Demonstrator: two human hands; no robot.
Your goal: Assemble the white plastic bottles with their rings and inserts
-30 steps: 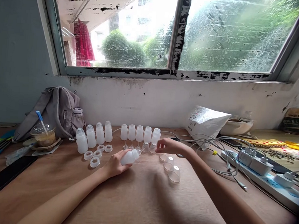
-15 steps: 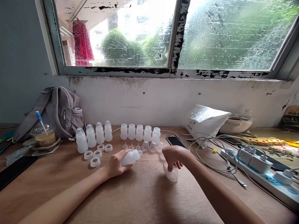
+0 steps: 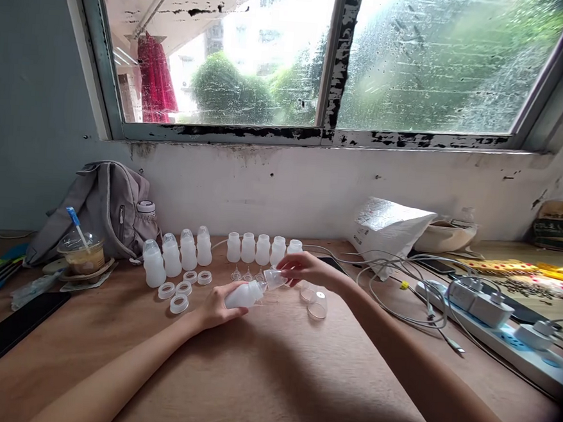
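Note:
A frosted white bottle [image 3: 243,296] lies tilted in my left hand [image 3: 217,306], its nipple end pointing right. My right hand [image 3: 298,268] pinches a clear dome cap [image 3: 275,279] at the tip of that bottle. Behind my hands is a row of open frosted bottles [image 3: 247,248], with clear nipples [image 3: 236,273] in front of them. To the left stand several capped bottles [image 3: 173,257] and several white rings [image 3: 178,303]. Another clear cap [image 3: 318,305] rests on the table right of my hands.
A grey backpack [image 3: 110,215], an iced drink cup [image 3: 83,255] and a black phone [image 3: 10,333] are at the left. On the right are a white package [image 3: 390,225], tangled cables [image 3: 376,295] and a power strip [image 3: 518,343] with chargers.
My right hand has moved left and up from the clear cap on the table and now holds a cap at the bottle's tip. The bottle has shifted slightly left.

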